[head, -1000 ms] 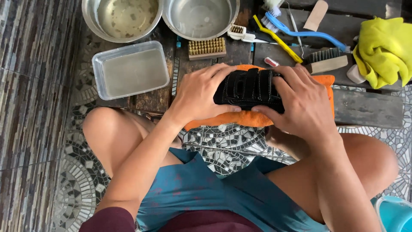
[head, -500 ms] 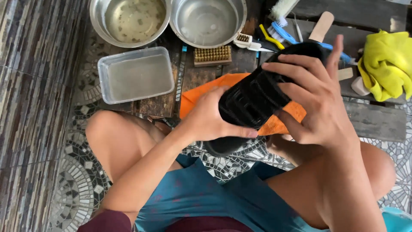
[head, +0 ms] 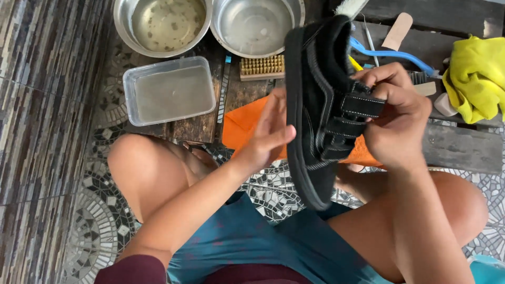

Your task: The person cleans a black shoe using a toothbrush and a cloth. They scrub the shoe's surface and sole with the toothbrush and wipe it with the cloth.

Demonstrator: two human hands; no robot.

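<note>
Black suede shoe (head: 321, 113) is up on edge over the lap, right hand (head: 397, 123) pinching its straps to keep it steady while the flat, open left hand (head: 268, 131) braces the sole side, baring the upper

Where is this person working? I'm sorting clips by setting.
Likely a home patio or yard set up for hand-cleaning shoes: mosaic tile floor, low weathered wooden boards, metal water bowls, and a black shoe held in both hands.
</note>
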